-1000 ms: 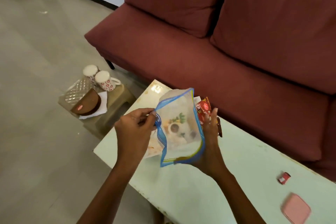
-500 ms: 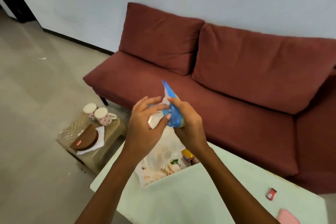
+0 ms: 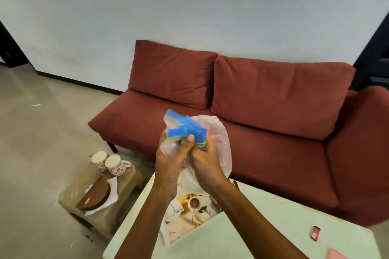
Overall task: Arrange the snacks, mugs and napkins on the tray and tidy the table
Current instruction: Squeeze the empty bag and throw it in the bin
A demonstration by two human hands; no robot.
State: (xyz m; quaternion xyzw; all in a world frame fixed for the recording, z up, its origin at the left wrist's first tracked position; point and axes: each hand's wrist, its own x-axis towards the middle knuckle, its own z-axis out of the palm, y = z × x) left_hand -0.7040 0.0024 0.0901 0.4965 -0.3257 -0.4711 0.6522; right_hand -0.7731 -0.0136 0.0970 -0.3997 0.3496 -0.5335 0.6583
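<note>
Scrunching up the blue-edged bag with the left hand and right hand both clenched around it looks a bit dicey to me, since slippery plastic could spring loose and flop onto the printed tray straight below, mugs parked well off down-left.

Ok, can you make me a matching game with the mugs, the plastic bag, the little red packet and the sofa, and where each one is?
Things:
1 mugs
2 plastic bag
3 red packet
4 sofa

Places:
A against the wall
B gripped by the left hand and right hand
C on the low stool
D on the pale table

Pairs: 1-C, 2-B, 3-D, 4-A.
</note>
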